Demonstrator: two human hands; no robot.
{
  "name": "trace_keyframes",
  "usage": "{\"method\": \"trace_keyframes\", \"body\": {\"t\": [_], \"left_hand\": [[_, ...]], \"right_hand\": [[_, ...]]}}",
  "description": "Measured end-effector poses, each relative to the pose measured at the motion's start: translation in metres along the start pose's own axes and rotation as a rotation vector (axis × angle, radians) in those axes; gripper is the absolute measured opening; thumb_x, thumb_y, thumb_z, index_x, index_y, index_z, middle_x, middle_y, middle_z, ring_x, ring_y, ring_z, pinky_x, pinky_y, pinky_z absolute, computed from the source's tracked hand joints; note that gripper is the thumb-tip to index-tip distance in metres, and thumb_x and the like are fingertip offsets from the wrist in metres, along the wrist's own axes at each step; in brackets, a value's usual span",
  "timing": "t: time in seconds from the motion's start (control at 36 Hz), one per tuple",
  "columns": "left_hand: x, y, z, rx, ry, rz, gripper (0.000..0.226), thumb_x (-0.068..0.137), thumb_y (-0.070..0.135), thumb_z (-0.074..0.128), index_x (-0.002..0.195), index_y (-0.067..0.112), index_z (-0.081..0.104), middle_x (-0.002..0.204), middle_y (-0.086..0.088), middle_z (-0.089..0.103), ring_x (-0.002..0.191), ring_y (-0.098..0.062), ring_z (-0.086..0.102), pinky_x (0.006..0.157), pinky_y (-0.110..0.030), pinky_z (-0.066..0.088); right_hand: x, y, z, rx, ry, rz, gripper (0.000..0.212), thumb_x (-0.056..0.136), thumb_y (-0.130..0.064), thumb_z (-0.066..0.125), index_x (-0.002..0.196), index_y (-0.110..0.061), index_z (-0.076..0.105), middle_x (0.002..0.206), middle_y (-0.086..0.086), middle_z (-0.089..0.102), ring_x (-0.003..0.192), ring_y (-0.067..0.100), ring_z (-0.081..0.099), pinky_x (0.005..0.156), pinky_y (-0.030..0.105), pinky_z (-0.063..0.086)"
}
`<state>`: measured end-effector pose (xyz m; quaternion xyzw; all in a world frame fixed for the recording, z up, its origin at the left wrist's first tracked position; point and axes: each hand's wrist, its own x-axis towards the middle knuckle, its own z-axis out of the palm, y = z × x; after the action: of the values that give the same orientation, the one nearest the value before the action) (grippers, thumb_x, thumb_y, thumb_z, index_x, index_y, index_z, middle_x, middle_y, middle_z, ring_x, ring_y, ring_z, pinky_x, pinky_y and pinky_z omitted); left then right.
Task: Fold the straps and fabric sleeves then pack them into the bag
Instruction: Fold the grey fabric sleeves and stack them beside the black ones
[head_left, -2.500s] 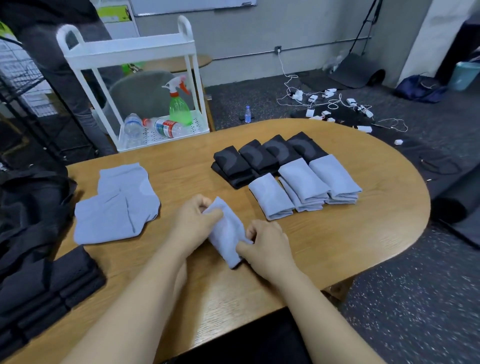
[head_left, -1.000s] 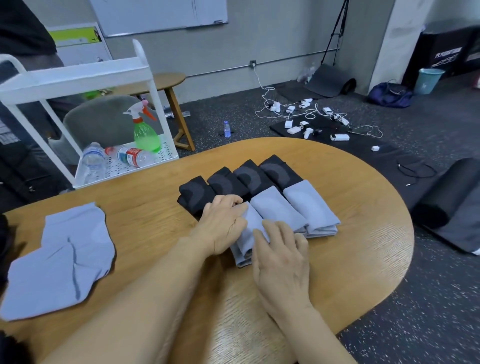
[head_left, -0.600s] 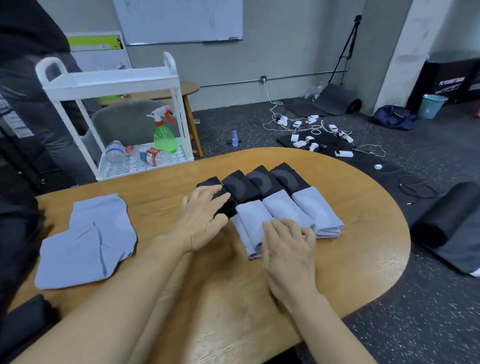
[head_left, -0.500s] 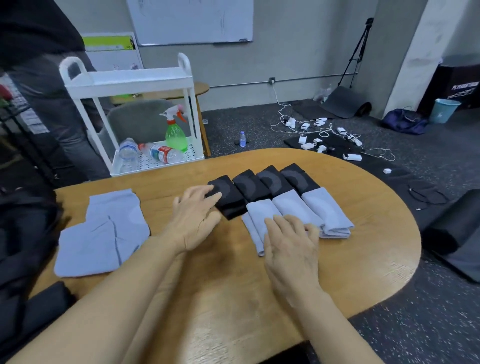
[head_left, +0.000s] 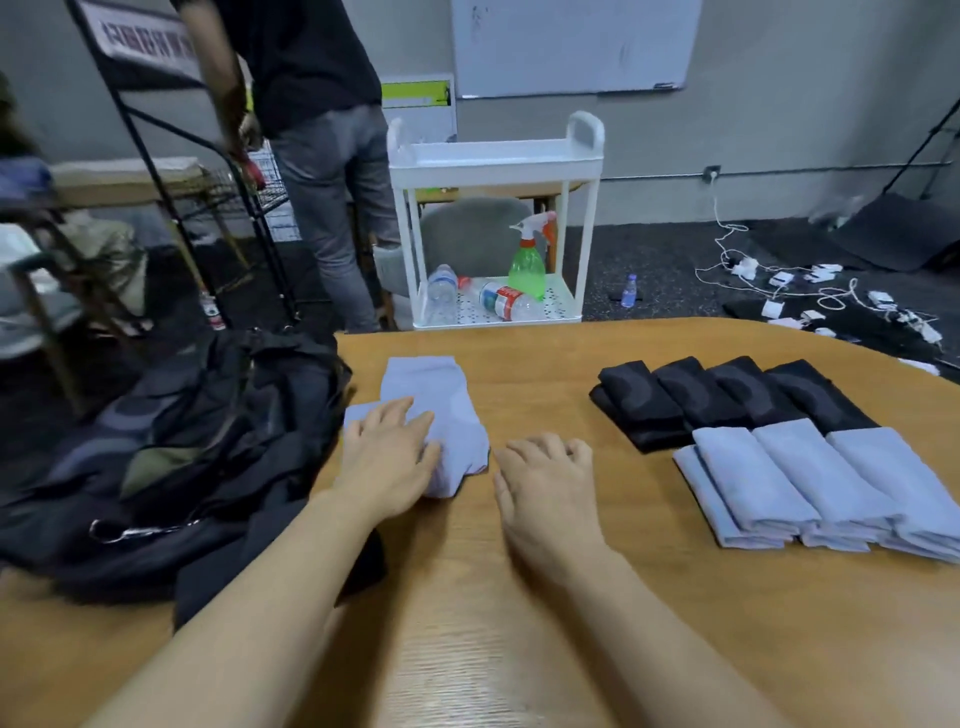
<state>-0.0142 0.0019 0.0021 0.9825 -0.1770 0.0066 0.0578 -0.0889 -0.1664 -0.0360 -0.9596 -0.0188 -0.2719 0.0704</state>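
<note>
Hands: left hand (head_left: 387, 451) lies flat on unfolded pale-blue fabric sleeves (head_left: 436, 415); right hand (head_left: 545, 483) is relaxed, empty.
Bag: crumpled black bag (head_left: 197, 426) at 9 o'clock.

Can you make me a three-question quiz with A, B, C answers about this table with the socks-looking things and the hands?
1. Where is the black bag?
A. at the table's left end
B. on the white cart
C. under the folded piles

2. How many folded black sleeves show in the top layer of their row?
A. two
B. four
C. seven

3. What is the left hand doing?
A. gripping a bottle
B. resting on the unfolded blue sleeves
C. hanging off the table

Answers: 1 A, it slumps there; 2 B, four lie side by side; 3 B, its fingers lie on the fabric.
</note>
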Motion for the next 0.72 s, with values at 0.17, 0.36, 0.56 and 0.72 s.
{"method": "trace_keyframes", "body": {"t": [0.17, 0.36, 0.56, 0.72], "left_hand": [[0.029, -0.026, -0.003, 0.067, -0.063, -0.029, 0.040, 0.104, 0.028, 0.029, 0.142, 0.023, 0.039, 0.153, -0.001, 0.030, 0.140, -0.020, 0.027, 0.107, -0.037, 0.018], [0.062, -0.023, 0.011, 0.051, -0.145, 0.011, 0.029, 0.103, 0.025, 0.026, 0.123, 0.018, 0.046, 0.131, -0.001, 0.043, 0.129, -0.021, 0.038, 0.097, -0.037, 0.023], [0.074, -0.022, 0.021, 0.034, -0.133, -0.039, 0.008, 0.095, 0.014, 0.032, 0.095, 0.020, 0.036, 0.103, 0.002, 0.039, 0.109, -0.021, 0.046, 0.080, -0.038, 0.023], [0.082, -0.039, 0.017, 0.126, -0.228, -0.197, 0.025, 0.091, 0.010, 0.031, 0.112, 0.020, 0.041, 0.126, -0.003, 0.042, 0.125, -0.022, 0.037, 0.101, -0.041, 0.028]], "right_hand": [[0.044, -0.012, 0.022, 0.003, -0.204, 0.140, 0.025, 0.092, -0.024, 0.040, 0.081, -0.022, 0.062, 0.078, -0.006, 0.060, 0.091, 0.022, 0.049, 0.068, 0.036, 0.014], [0.082, -0.009, 0.052, 0.007, -0.426, 0.430, 0.031, 0.096, -0.041, 0.042, 0.073, -0.021, 0.047, 0.110, 0.002, 0.058, 0.111, 0.023, 0.039, 0.082, 0.037, 0.024], [0.096, -0.010, 0.067, 0.034, -0.328, 0.423, 0.032, 0.096, -0.042, 0.044, 0.108, -0.022, 0.065, 0.119, 0.003, 0.051, 0.112, 0.024, 0.038, 0.085, 0.037, 0.024], [0.108, -0.034, 0.072, 0.178, -0.333, 0.236, 0.032, 0.097, -0.040, 0.043, 0.101, -0.023, 0.069, 0.112, 0.002, 0.060, 0.108, 0.022, 0.038, 0.082, 0.037, 0.022]]}}
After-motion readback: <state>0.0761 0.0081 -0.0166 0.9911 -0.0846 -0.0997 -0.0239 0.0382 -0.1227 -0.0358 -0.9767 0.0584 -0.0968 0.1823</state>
